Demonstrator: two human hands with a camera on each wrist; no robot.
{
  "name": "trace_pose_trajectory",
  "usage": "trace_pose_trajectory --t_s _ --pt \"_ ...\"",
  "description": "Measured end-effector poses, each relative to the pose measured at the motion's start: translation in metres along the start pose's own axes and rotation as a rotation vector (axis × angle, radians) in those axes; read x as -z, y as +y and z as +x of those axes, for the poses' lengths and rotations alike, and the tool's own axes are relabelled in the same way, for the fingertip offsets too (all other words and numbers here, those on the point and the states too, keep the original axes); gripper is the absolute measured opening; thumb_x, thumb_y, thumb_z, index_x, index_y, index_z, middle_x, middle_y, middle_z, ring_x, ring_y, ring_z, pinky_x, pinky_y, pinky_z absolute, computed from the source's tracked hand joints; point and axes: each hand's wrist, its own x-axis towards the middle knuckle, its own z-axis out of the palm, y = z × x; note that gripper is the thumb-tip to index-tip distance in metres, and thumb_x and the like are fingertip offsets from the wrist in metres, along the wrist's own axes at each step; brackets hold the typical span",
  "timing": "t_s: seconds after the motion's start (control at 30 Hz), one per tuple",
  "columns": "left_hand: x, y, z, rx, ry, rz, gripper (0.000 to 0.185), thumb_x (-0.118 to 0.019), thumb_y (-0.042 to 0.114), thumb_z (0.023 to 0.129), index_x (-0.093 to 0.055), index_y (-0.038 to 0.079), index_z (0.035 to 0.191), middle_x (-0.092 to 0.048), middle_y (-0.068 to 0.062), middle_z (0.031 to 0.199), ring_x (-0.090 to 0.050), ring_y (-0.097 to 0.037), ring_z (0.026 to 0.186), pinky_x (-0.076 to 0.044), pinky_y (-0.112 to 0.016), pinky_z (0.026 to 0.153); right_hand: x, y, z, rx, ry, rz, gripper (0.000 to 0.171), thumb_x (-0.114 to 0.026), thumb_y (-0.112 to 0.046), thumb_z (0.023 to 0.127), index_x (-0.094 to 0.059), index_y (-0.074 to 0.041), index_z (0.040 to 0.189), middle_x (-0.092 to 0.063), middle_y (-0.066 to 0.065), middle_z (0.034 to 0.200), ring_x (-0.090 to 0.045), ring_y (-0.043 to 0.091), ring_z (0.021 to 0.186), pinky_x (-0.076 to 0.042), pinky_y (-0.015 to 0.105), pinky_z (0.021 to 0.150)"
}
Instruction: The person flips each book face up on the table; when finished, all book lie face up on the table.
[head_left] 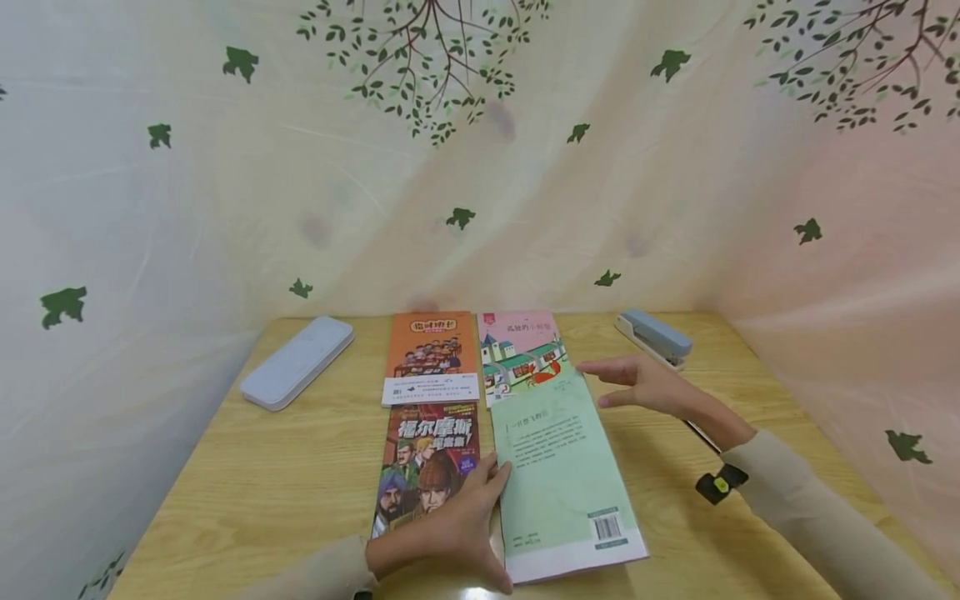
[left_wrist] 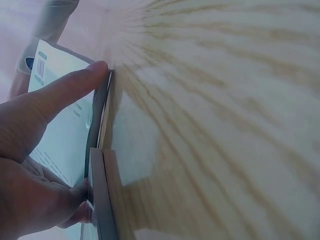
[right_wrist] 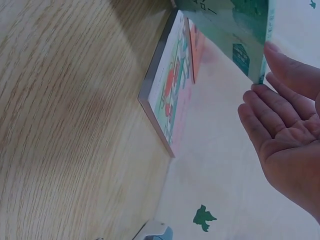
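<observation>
A pale green book (head_left: 558,483) lies back cover up at the front right of the book group, its far end overlapping a pink book (head_left: 521,354). My left hand (head_left: 461,525) is at its left edge, thumb (left_wrist: 75,87) stretched to the near corner and fingertips farther along that edge. Beside that hand, partly hidden by it, is a comic-style book (head_left: 427,467). My right hand (head_left: 648,387) reaches in from the right, its fingers extended. In the right wrist view, thumb and fingertips touch the green book's far right corner (right_wrist: 257,75), which is raised above the table.
An orange book (head_left: 431,346) with a white band lies behind the comic-style one. A white oblong case (head_left: 298,364) rests at the back left of the wooden table (head_left: 262,483). At the back right is a blue-topped stapler (head_left: 656,333). A leaf-printed curtain (head_left: 480,258) hangs behind.
</observation>
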Motion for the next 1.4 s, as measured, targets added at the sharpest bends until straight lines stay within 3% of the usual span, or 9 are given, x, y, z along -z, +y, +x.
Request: trace_pose_trajectory --t_s 0.4,0.77,1.03,1.4 --pt "-0.003 0.0 0.001 -0.007 0.01 -0.005 0.15 -0.102 0.038 0.048 -0.012 0.004 0.163 -0.003 -0.02 0.17 -0.011 -0.042 0.156 -0.033 -0.06 0.12 -0.011 -0.006 0.005 0.055 0.102 -0.049 0.062 -0.078 -0.025 0.09 -0.055 -0.015 0.148 -0.052 0.011 0.153 -0.046 0.043 0.142 -0.04 0.064 0.113" --pt "-0.001 0.004 0.003 -0.045 0.022 0.036 0.147 -0.101 0.04 0.052 -0.013 -0.001 0.162 -0.008 -0.024 0.169 -0.013 -0.042 0.156 -0.029 -0.059 0.122 -0.013 -0.019 0.014 0.078 0.107 -0.088 0.058 -0.075 -0.028 0.092 -0.058 -0.017 0.146 -0.054 0.008 0.152 -0.048 0.044 0.141 -0.04 0.066 0.113" --pt "-0.003 0.003 0.006 -0.059 0.038 -0.009 0.145 -0.101 0.038 0.053 -0.014 -0.003 0.161 -0.011 -0.024 0.169 -0.015 -0.043 0.155 -0.031 -0.062 0.12 -0.014 -0.03 0.02 0.125 0.106 -0.108 0.055 -0.077 -0.024 0.091 -0.061 -0.014 0.143 -0.056 0.009 0.149 -0.05 0.04 0.14 -0.042 0.064 0.112" --pt "-0.005 -0.001 0.015 -0.073 0.034 -0.059 0.139 -0.1 0.037 0.057 -0.017 -0.002 0.161 -0.013 -0.022 0.169 -0.016 -0.041 0.155 -0.032 -0.057 0.122 -0.014 -0.038 0.026 0.101 0.112 -0.11 0.056 -0.077 -0.027 0.091 -0.061 -0.016 0.143 -0.056 0.008 0.15 -0.049 0.042 0.141 -0.042 0.065 0.112"
